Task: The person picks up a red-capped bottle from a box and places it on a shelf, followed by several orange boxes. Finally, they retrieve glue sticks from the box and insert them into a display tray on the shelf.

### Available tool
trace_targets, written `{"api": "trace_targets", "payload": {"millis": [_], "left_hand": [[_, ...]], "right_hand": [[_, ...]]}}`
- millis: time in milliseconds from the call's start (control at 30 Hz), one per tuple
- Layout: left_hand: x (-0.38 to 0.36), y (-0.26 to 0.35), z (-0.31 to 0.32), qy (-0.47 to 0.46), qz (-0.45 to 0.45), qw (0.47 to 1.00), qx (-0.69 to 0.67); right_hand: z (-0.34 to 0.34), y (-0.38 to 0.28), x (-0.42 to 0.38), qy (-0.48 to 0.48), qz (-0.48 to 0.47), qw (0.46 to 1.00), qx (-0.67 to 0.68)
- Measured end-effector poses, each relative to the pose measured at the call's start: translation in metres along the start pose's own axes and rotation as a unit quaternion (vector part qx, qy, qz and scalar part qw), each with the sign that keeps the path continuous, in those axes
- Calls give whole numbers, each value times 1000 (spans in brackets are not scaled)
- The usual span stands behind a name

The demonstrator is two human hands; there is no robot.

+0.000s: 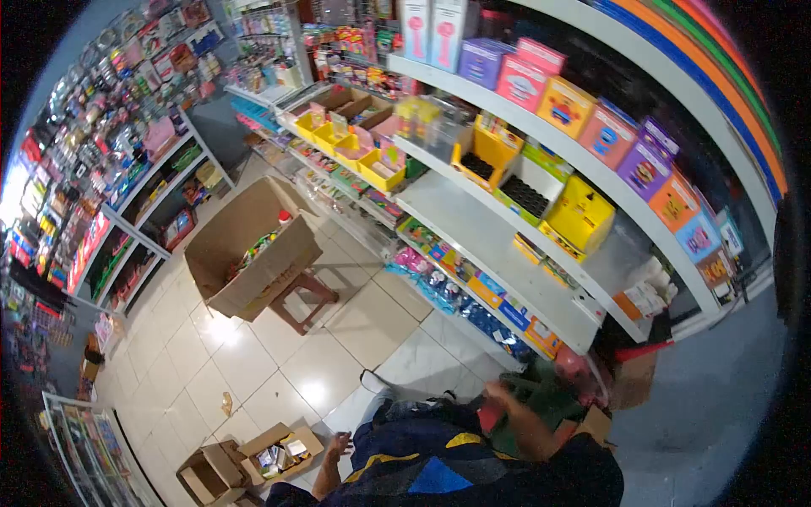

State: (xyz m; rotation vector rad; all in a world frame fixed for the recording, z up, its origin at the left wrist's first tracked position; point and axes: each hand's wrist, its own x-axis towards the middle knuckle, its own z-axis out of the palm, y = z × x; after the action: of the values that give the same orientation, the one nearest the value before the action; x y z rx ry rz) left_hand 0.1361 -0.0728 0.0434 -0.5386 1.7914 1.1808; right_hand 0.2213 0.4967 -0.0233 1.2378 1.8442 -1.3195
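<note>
My left hand [340, 444] is at the left side of my body, its fingers apart and nothing in them, near an open cardboard box [309, 443] of small packets. On the other side, my right hand [502, 395] is blurred in front of my body, close to a red item [489, 417]; whether the fingers hold it is unclear. A green item [541, 404] lies beyond the right forearm, near the foot of the shelves.
A large cardboard box [245, 291] with colourful goods rests on a brown stool [306, 297]. White shelves [473, 215] with yellow display boxes [579, 216] curve along the right. Another open carton [207, 480] sits on the floor at lower left.
</note>
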Motion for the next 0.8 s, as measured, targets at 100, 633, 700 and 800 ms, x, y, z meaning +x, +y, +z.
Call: {"api": "trace_targets", "payload": {"millis": [100, 633, 700, 800], "left_hand": [[61, -13, -22, 47, -10, 998, -49], [-24, -69, -55, 142, -111, 944, -278], [-27, -82, -40, 113, -152, 936, -298], [-32, -83, -22, 78, -151, 939, -298]], "right_hand": [[13, -84, 70, -48, -180, 914, 361], [141, -273, 70, -146, -138, 947, -252], [137, -269, 59, -178, -67, 940, -283], [125, -277, 39, -205, 0, 925, -321]]}}
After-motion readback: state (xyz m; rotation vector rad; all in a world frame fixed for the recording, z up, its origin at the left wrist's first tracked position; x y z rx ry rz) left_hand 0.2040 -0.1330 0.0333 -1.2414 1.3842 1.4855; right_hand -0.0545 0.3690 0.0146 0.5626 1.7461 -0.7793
